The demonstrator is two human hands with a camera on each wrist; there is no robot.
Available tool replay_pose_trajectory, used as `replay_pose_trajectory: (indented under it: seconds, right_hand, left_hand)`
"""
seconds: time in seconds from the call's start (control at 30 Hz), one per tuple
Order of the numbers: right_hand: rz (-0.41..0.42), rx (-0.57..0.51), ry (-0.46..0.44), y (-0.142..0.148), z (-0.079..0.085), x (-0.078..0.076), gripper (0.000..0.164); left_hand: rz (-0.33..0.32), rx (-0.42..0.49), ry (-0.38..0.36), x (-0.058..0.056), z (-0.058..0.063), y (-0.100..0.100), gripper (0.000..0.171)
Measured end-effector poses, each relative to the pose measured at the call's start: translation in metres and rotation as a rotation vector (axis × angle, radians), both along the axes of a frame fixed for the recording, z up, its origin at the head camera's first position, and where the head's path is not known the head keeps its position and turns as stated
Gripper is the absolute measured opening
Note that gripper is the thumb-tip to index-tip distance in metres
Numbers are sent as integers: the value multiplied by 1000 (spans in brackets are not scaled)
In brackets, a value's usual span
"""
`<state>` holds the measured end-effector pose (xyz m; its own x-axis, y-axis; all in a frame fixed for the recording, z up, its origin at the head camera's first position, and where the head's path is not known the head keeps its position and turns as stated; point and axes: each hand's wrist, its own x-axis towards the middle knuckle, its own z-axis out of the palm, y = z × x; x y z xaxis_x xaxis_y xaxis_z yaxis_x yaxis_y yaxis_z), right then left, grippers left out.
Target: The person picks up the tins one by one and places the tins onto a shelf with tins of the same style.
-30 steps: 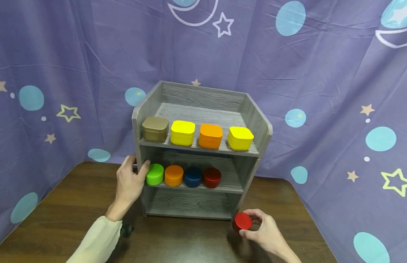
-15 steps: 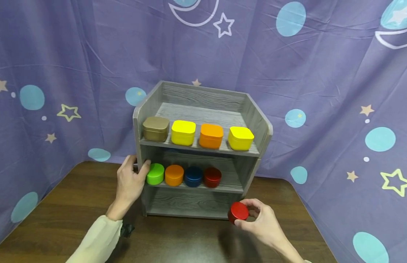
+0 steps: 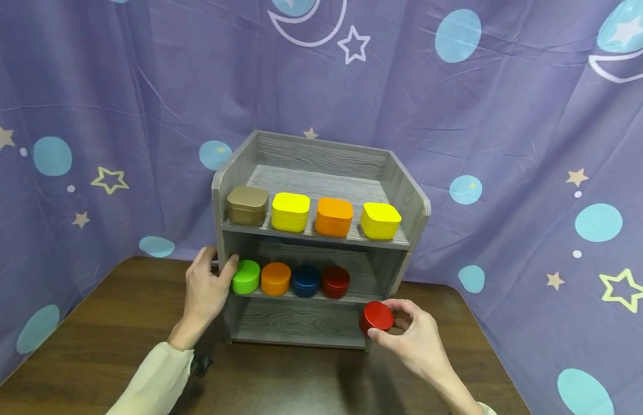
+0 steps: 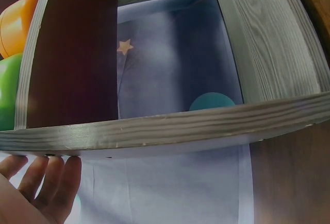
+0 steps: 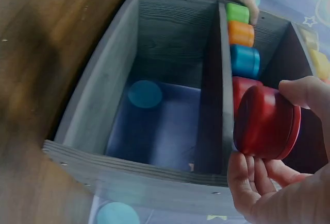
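Observation:
A grey wooden shelf unit [image 3: 295, 325] stands on the table. My left hand [image 3: 204, 288] grips its left side panel, thumb at the front edge beside a green round tin [image 3: 245, 276], fingers [image 4: 66, 188] against the outer face. My right hand [image 3: 417, 334] holds a red round tin [image 3: 376, 317] between thumb and fingers, in front of the unit's right side, just below middle-shelf level. To the right of the green tin sit an orange round tin [image 3: 275, 279], a blue round tin [image 3: 305, 280] and a darker red round tin [image 3: 335, 282]. The right wrist view shows the held tin [image 5: 265, 123] tilted.
Along the top shelf's front stand a bronze squarish tin [image 3: 247, 206], a yellow one [image 3: 290, 211], an orange one [image 3: 334, 217] and another yellow one [image 3: 380, 221]. The brown table [image 3: 279, 380] extends in front. A purple patterned curtain [image 3: 145, 144] hangs behind.
My right hand has raised the red round tin from near the table at the unit's lower right corner, moving it slightly left. The left hand keeps its grip on the side panel.

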<state>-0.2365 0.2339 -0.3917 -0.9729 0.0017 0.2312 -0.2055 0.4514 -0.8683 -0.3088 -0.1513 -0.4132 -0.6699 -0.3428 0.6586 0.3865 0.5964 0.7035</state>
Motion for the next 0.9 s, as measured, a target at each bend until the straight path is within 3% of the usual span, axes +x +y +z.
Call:
replay_pose_trajectory:
  seconds: [0.37, 0.7, 0.9]
  right_hand:
    - [-180, 61, 115, -21, 12, -3, 50]
    - [-327, 152, 271, -39, 3, -5, 54]
    - [-384, 190, 417, -47, -6, -6, 61]
  left_hand:
    - [-3, -1, 27, 1, 1, 0, 27]
    - [-8, -6, -8, -1, -1, 0, 30]
    - [-8, -2, -13, -1, -2, 0, 30]
